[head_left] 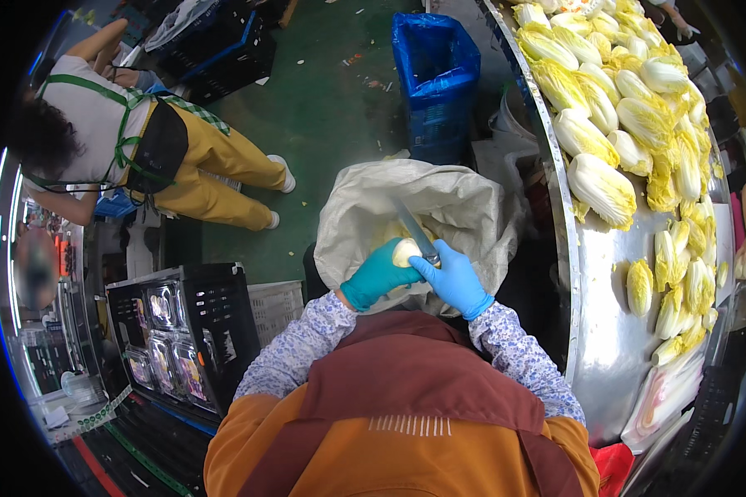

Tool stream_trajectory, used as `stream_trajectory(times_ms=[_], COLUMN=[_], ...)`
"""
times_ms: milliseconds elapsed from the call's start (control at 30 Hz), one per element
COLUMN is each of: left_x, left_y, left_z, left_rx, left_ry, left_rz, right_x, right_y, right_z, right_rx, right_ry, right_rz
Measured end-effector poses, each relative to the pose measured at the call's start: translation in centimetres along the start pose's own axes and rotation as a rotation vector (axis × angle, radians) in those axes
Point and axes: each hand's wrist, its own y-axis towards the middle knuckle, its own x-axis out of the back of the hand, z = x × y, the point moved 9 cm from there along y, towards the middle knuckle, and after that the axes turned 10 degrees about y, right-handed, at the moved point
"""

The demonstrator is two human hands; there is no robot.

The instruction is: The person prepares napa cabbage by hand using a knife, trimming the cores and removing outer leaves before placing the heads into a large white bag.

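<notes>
My left hand (376,277), in a green glove, grips what looks like a napa cabbage (404,251); its pale round base end faces up and the rest is hidden by my fingers. In a blue glove, my right hand (456,277) is closed round the handle of a knife (414,229). The blade points away from me and lies right beside the cabbage's base. Both hands are over the mouth of a large white woven sack (340,217). Yellowish leaf pieces show inside the sack, partly hidden by my hands.
A metal table (593,331) on my right bears several napa cabbages (601,190). Beyond the sack stands a blue bin (436,108) with a blue liner. A black crate (182,331) of clear packs is on my left. A person (166,149) in yellow trousers works at far left.
</notes>
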Motion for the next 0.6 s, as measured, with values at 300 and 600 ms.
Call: stream_trajectory(times_ms=[300, 600], left_x=[-1.4, -0.9], left_y=[-3.0, -2.8], left_z=[0.2, 2.9], left_rx=[0.250, 0.320], left_ry=[-0.379, -0.447], left_rz=[0.274, 0.246], right_x=[3.7, -0.1], right_y=[1.0, -2.9], right_z=[-1.7, 4.5], right_rx=[0.075, 0.438], right_ry=[-0.068, -0.544], right_rz=[-0.274, 0.057])
